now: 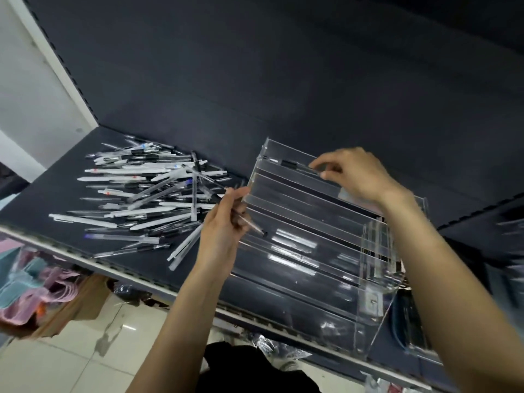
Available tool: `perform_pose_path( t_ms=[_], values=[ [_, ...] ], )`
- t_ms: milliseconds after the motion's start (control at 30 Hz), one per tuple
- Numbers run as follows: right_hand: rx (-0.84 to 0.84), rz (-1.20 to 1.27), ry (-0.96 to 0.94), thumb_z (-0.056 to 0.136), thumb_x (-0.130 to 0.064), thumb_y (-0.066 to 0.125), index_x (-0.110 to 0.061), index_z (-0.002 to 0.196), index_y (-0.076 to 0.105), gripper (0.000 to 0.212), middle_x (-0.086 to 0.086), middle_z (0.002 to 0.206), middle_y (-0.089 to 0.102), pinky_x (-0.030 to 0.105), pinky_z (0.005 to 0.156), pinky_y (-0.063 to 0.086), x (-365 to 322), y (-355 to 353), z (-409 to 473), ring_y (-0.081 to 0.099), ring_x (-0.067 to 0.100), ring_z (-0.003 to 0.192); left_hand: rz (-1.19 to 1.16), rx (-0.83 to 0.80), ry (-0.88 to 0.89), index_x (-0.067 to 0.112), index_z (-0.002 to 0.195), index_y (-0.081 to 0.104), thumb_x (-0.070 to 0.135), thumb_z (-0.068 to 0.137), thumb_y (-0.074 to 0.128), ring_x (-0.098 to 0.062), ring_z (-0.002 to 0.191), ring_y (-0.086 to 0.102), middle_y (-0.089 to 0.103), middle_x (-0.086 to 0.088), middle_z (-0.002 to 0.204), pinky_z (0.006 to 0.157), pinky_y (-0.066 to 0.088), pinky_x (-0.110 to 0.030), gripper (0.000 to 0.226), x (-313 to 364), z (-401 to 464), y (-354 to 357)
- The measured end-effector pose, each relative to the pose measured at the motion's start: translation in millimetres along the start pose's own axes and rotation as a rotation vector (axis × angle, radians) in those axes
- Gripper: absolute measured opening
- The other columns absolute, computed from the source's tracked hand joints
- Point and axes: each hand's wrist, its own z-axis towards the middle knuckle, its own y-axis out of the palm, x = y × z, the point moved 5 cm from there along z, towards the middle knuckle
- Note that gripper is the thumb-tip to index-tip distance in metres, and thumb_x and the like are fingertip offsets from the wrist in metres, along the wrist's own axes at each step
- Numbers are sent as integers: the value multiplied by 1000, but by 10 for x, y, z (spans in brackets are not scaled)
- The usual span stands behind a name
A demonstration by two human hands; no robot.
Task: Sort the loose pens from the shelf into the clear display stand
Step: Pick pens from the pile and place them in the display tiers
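Note:
A heap of loose pens (147, 194), white and clear with black, blue and red parts, lies on the dark shelf (56, 194) at the left. To its right stands a clear tiered display stand (306, 251). My left hand (224, 225) is at the stand's left edge, closed around a clear pen with a black tip (253, 225). My right hand (351, 174) is at the stand's top tier, its fingertips pinching the end of a black pen (295, 165) that lies along that tier.
The shelf's front edge (127, 275) runs diagonally from left to lower right. Below it are a cardboard box (82, 302), pink and teal goods (25, 282) and a tiled floor (85, 358). A dark back panel (283, 66) rises behind the shelf.

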Motion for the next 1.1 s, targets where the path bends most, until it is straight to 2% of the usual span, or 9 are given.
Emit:
perform_pose_path(
  t_ms=[233, 400, 500, 567, 700, 833, 900, 1000, 1100],
  values=[
    [-182, -22, -72, 96, -17, 52, -38, 114, 65, 31, -17, 99, 58, 23, 77, 39, -14, 52, 39, 57, 7, 99, 29, 48, -1, 10, 100, 70, 23, 98, 49, -4, 59, 52, 51, 3, 75, 60, 49, -16, 24, -2, 48, 86],
    [-182, 38, -60, 96, -7, 39, -29, 120, 62, 40, -11, 110, 66, 32, 91, 47, -73, 81, 39, 61, 10, 102, 67, -3, 51, 9, 103, 66, 25, 96, 50, -7, 67, 62, 62, 5, 67, 70, 54, -19, 23, 32, 81, 250],
    [32, 66, -74, 98, -13, 40, -28, 124, 59, 36, -6, 112, 67, 37, 90, 49, -99, -5, -77, 62, 12, 104, 134, -17, 117, 4, 106, 62, 23, 94, 54, -8, 69, 65, 64, 0, 70, 69, 54, -19, 24, 98, 135, 408],
    [213, 246, -105, 98, -17, 44, -27, 120, 62, 30, -7, 104, 69, 37, 87, 51, -161, -142, -223, 64, 10, 98, 209, -23, 188, 5, 104, 61, 19, 93, 56, -9, 69, 66, 64, -3, 76, 67, 53, -19, 18, 164, 181, 519],
    [197, 492, -170, 90, -28, 61, -25, 111, 67, 22, -13, 93, 70, 25, 81, 51, -339, -223, -440, 64, 1, 88, 270, -39, 312, 9, 99, 61, 14, 91, 61, -11, 74, 69, 67, -5, 88, 68, 54, -20, 9, 261, 253, 772],
    [403, 469, -109, 87, -21, 66, -24, 101, 71, 15, -15, 86, 69, 23, 75, 52, -164, -294, -467, 64, -2, 79, 467, -85, 360, 15, 96, 61, 29, 94, 57, -10, 77, 69, 69, 0, 86, 73, 56, -24, 15, 321, 388, 955],
    [488, 402, -13, 88, -23, 65, -25, 100, 71, 14, -16, 88, 69, 22, 79, 52, 32, -326, -456, 63, -2, 80, 785, -5, 490, 19, 90, 61, 41, 96, 50, -8, 73, 65, 68, 4, 81, 73, 53, -24, 25, 410, 456, 869],
    [478, 226, 78, 88, -27, 64, -27, 100, 71, 14, -11, 90, 72, 26, 77, 54, 192, -273, -431, 65, 3, 80, 946, 140, 827, 11, 87, 61, 27, 97, 50, -13, 65, 56, 62, 2, 74, 63, 45, -24, 21, 674, 432, 677],
    [411, 119, 42, 90, -29, 62, -28, 100, 70, 13, -9, 90, 73, 31, 74, 54, 80, -136, -362, 68, 10, 82, 1263, -119, 1075, 9, 97, 63, 18, 92, 53, -15, 86, 53, 61, -1, 89, 80, 38, -20, 15, 712, 486, 733]
  ],
)
